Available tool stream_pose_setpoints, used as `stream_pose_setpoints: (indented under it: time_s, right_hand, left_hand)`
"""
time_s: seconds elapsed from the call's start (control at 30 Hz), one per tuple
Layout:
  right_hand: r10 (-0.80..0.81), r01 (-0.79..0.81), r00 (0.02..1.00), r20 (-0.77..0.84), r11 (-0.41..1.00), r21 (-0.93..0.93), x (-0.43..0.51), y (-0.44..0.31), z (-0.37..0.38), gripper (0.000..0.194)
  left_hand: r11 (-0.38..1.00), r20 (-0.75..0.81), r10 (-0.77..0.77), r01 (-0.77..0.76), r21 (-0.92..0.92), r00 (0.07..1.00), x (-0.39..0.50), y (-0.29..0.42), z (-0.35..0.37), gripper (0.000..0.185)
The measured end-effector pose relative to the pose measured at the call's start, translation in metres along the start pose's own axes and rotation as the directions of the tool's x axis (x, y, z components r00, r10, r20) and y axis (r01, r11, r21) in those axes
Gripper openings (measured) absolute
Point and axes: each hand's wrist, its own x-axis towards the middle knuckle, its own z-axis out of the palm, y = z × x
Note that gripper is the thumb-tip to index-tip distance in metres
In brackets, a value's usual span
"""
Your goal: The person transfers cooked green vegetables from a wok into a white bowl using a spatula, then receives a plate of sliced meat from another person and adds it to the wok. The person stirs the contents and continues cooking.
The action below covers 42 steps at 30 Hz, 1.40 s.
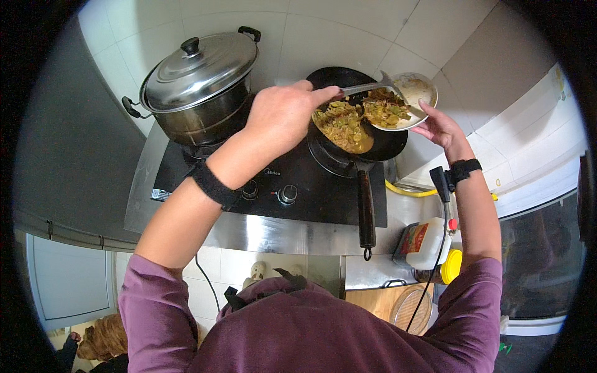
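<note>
My left hand (284, 116) grips the handle of a metal spatula (364, 88), its forefinger stretched along it. The spatula's head is over a round white plate (426, 91), which my right hand (438, 126) holds by its right rim, thumb on top. The plate is tilted above the right side of a black wok (394, 144). Cooked, chopped yellow-green food (385, 112) lies on the plate's left part. More of the same food (345, 128), with some liquid, is in the wok. The wok's long dark handle (367, 210) points towards me.
A lidded steel pot (200, 79) stands on the left of the black gas hob (224, 186). At right are a yellow hose (410, 192), a plastic jug (426, 245), a yellow-lidded jar (451, 265) and a wire strainer (412, 307). Part of another person's head (105, 335) shows at lower left.
</note>
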Motion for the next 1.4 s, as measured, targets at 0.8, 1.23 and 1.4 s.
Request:
stream_pose_setpoints:
  time_s: [0.8,1.23,1.4]
  right_hand:
    - [-0.051,0.04,0.996,-0.079,0.991,-0.131,-0.011,0.006,-0.007,0.049]
    - [-0.054,0.054,0.985,-0.164,0.999,0.001,0.003,0.027,-0.022,0.038]
    - [-0.055,0.055,0.992,-0.117,0.998,-0.005,0.001,0.023,-0.02,0.036]
  left_hand:
    - [0.995,0.059,-0.007,0.001,0.1,0.998,0.045,0.004,0.008,0.034]
    - [0.991,0.22,0.022,-0.05,0.122,0.975,0.048,-0.004,-0.027,0.041]
    - [0.994,0.266,0.104,-0.093,-0.053,0.958,0.059,-0.005,-0.024,0.043]
